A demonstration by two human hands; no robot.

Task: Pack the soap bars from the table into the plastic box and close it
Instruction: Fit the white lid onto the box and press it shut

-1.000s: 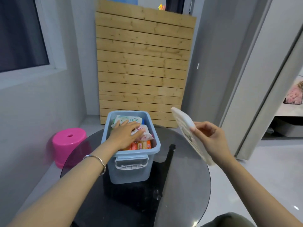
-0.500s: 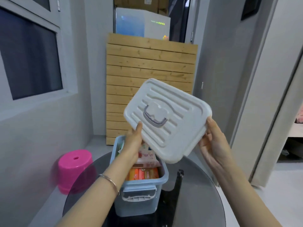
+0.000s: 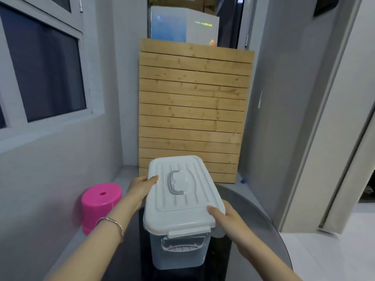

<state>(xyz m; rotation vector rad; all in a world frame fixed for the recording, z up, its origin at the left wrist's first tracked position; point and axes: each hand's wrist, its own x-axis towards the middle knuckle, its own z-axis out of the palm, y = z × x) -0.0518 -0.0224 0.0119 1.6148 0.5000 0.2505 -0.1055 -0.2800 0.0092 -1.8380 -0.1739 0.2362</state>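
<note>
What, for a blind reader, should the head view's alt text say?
A left hand and a right hand grip a white lid set on a blue plastic box on a dark round table; a pink stool stands to its left.

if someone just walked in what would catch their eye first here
The white lid sits on the pale blue box at centre, on the dark round table, the left hand gripping its far left edge and the right hand its near right corner. Then the bright pink stool on the floor to the left, and the tall wooden slat panel standing behind the table.
</note>
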